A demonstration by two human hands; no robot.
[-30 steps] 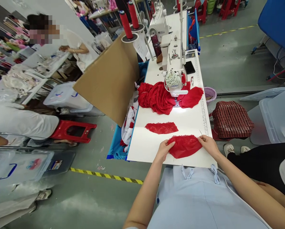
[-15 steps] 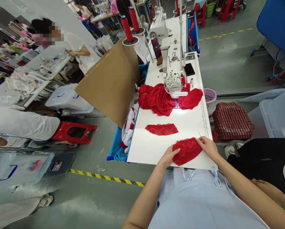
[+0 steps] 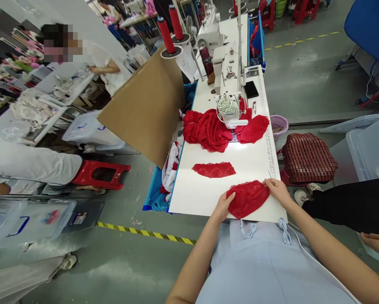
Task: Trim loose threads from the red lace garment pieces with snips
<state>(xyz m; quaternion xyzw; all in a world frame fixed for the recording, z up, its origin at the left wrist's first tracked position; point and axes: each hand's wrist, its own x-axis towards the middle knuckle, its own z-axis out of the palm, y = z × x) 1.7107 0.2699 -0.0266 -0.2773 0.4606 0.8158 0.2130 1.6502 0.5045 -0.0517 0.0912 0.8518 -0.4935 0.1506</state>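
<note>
A red lace fabric piece point(image 3: 249, 200) lies at the front edge of the white sewing table point(image 3: 192, 196), its scalloped edge facing away from me. My left hand point(image 3: 221, 206) pinches its left end, thumb on top. At the upper right corner, my right hand point(image 3: 277, 192) is closed on the same piece. A thin dark pointed tool point(image 3: 270, 174) sticks out from the right fingers; its kind is too small to tell. Beyond lies a smaller red lace strip point(image 3: 214, 169), flat and untouched. Gathered red fabric point(image 3: 208, 131) is heaped beside and under the sewing machine point(image 3: 230, 109).
Left of the table stand a brown cardboard sheet point(image 3: 148, 105) and a blue cloth bin point(image 3: 153, 198) with fabric scraps. A phone point(image 3: 251, 89) lies by the machine. To the right are a stool with a woven cover point(image 3: 308, 158) and a standing person's legs point(image 3: 344, 207).
The left end of the red lace piece has shifted right and slightly toward me with my left hand. My right hand keeps its corner. The person at right has moved their hand.
</note>
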